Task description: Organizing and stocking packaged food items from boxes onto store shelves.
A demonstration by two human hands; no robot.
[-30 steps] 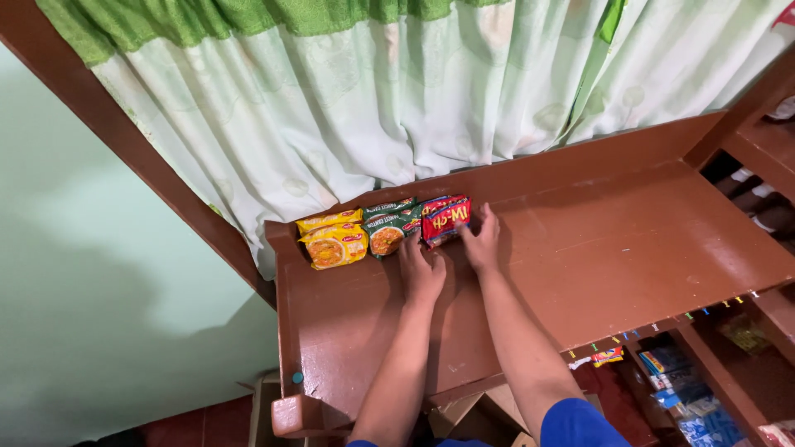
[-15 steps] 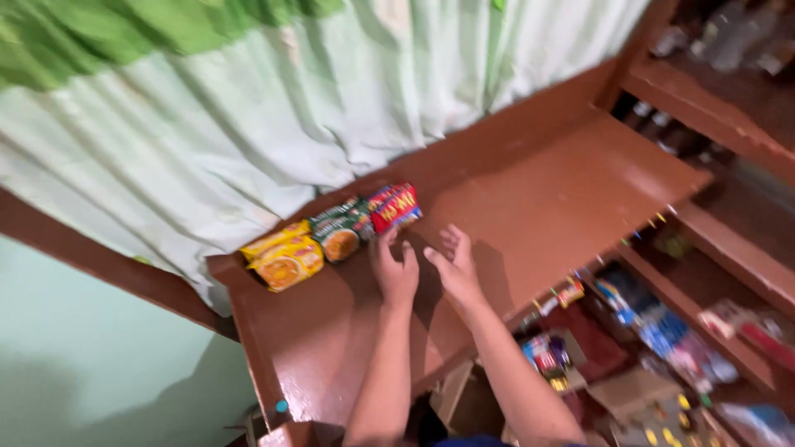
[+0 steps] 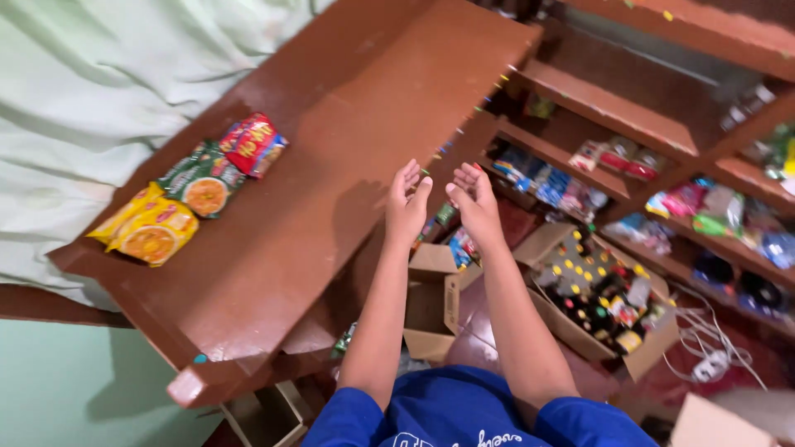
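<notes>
Nearest the camera, two blue sleeves [image 3: 464,418] frame the bare forearms that rise over the floor. Below them sit an open cardboard box [image 3: 435,302] and, to its right, a larger open carton [image 3: 600,298] packed with small bottles. Both hands are raised side by side, empty and released, fingers loosely spread: the left hand [image 3: 407,207] hangs at the front edge of the brown table [image 3: 348,141], the right hand [image 3: 476,203] just beside it, past the edge. Neither grip holds anything. Farther along the table, well apart from the hands, three snack packets lie in a row: a red packet [image 3: 251,145], a green packet [image 3: 201,178] and a yellow packet [image 3: 149,228]. A pale green curtain [image 3: 91,91] hangs behind.
</notes>
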